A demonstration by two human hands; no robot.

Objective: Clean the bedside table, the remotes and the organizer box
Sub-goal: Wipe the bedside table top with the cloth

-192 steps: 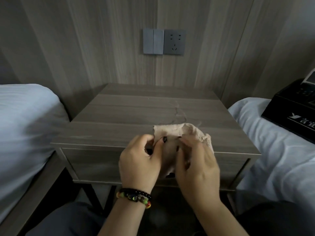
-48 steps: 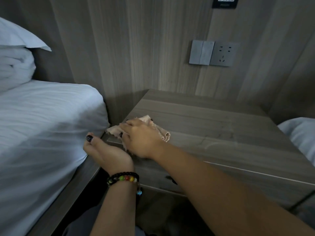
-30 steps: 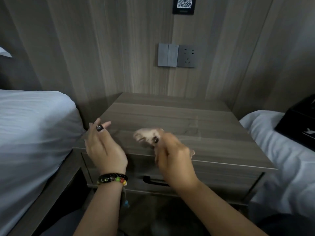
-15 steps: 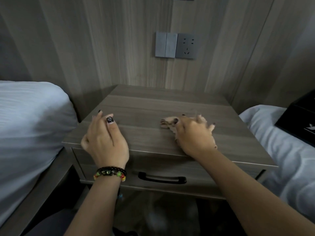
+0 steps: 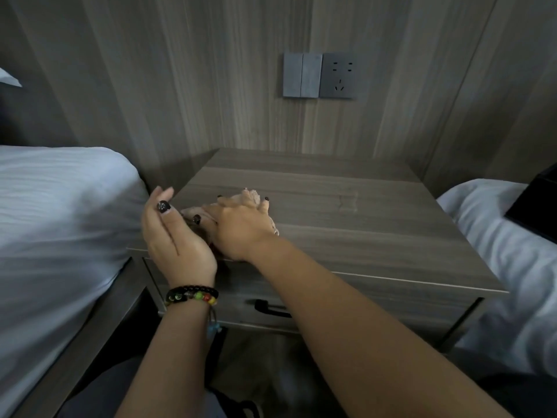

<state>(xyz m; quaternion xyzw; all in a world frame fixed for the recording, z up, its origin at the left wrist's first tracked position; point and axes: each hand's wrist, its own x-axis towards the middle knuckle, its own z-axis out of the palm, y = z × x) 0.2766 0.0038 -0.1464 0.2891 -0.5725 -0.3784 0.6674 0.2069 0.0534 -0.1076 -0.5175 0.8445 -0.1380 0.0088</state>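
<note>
Your right hand (image 5: 241, 227) presses cloth (image 5: 253, 196) flat on bedside table (image 5: 361, 236), now near left edge; left hand (image 5: 173, 233) open beside it (holds nothing); black box (image 5: 536, 206) right of table.

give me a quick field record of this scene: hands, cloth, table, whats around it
right hand: pressed flat on the cloth, fingers spread, near the table's front-left corner
cloth: beige rag, mostly hidden under the hand
left hand: cupped open at the table's left edge, holding nothing
bedside table: wood-grain top, faint smear right of centre
drawer handle: black, on the front
beds: white bedding on both sides
black box: on the right bed, partly out of frame
wall: switch and socket
</note>
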